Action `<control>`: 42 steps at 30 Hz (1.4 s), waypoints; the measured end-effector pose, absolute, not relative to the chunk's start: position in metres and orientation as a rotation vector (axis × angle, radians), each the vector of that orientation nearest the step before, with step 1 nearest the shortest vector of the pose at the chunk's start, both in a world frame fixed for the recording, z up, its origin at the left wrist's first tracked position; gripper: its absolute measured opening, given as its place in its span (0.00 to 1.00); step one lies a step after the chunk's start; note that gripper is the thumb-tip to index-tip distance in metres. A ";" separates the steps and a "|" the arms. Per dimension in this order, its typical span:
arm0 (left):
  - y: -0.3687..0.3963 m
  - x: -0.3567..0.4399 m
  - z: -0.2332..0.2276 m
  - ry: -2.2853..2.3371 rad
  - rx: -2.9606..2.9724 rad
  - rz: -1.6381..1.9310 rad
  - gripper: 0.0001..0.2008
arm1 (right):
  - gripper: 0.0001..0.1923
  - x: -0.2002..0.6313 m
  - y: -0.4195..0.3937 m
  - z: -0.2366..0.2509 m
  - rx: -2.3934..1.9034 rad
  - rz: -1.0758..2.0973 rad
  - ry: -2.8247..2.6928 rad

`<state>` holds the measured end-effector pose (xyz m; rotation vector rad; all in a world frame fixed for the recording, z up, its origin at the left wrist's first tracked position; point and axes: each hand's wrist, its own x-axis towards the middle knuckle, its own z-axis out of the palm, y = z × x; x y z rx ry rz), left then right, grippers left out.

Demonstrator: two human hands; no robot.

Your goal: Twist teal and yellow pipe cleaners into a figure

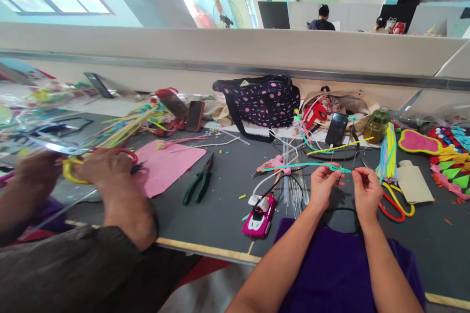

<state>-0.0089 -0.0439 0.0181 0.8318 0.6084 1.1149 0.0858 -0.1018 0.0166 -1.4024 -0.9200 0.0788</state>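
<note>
Pinching a teal pipe cleaner (pixel 306 166) between them, the left hand (pixel 322 187) and right hand (pixel 366 190) hover just above the dark worktop (pixel 220 205), fingers (pixel 332 168) closed tight on the stem near its knotted right end. Pretty cluttered around there: pink toy car (pixel 259 215) to the left, green pliers (pixel 200 185) further over, red-and-yellow scissors (pixel 394 205) just right. Another person's hands (pixel 101 168) at far left grip yellow scissors (pixel 71 170).

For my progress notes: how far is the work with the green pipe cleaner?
Done: one knot-like twist shows in the green pipe cleaner. In hand: left hand and right hand pinch it above the table. Left: its long left end is unshaped.
</note>
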 end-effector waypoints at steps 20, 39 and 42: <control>-0.050 -0.001 0.007 0.607 1.025 1.137 0.16 | 0.11 0.079 -0.106 0.020 -1.564 -0.342 -1.339; -0.049 -0.003 0.006 0.644 1.150 1.137 0.10 | 0.06 0.079 -0.105 0.020 -1.554 -0.282 -1.355; -0.051 -0.004 0.008 0.636 1.162 1.116 0.10 | 0.06 0.080 -0.106 0.020 -1.557 -0.255 -1.367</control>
